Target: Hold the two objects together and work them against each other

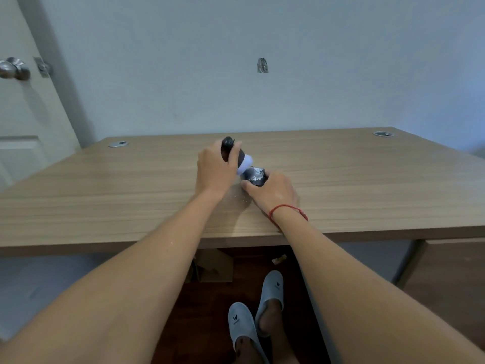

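The grey slippers carry a "W" mark. The left hand grips a tilted black-and-white bottle, its white end touching a small dark jar with whitish content, which the right hand pinches on the wooden desk.

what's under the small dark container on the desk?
The small dark container sits on the wooden desk, held by the right hand. White specks lie on the wood beside it. The contact patch underneath is hidden.

home room | wooden desk | door | slippers
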Action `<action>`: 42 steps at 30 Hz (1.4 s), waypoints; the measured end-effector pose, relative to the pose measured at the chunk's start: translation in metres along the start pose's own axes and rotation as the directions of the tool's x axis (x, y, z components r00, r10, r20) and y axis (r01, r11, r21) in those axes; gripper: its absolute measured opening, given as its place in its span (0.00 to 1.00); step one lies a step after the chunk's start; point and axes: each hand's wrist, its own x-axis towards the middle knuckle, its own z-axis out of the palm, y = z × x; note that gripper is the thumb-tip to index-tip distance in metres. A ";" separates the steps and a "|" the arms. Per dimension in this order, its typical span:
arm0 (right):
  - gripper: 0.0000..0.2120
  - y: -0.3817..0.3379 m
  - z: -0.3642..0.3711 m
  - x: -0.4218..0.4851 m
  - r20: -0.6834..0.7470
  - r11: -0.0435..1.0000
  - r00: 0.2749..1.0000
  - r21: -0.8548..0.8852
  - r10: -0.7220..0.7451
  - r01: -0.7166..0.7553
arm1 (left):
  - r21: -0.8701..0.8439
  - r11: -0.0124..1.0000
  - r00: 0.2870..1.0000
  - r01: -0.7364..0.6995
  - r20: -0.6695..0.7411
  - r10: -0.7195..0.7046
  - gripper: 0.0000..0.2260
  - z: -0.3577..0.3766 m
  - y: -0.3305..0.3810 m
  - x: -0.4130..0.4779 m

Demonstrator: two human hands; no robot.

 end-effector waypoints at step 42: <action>0.18 0.001 -0.002 -0.002 0.024 0.999 1.000 0.047 0.002 -0.003 | -0.118 0.991 0.998 0.070 0.002 -0.070 0.17 0.003 -0.012 -0.011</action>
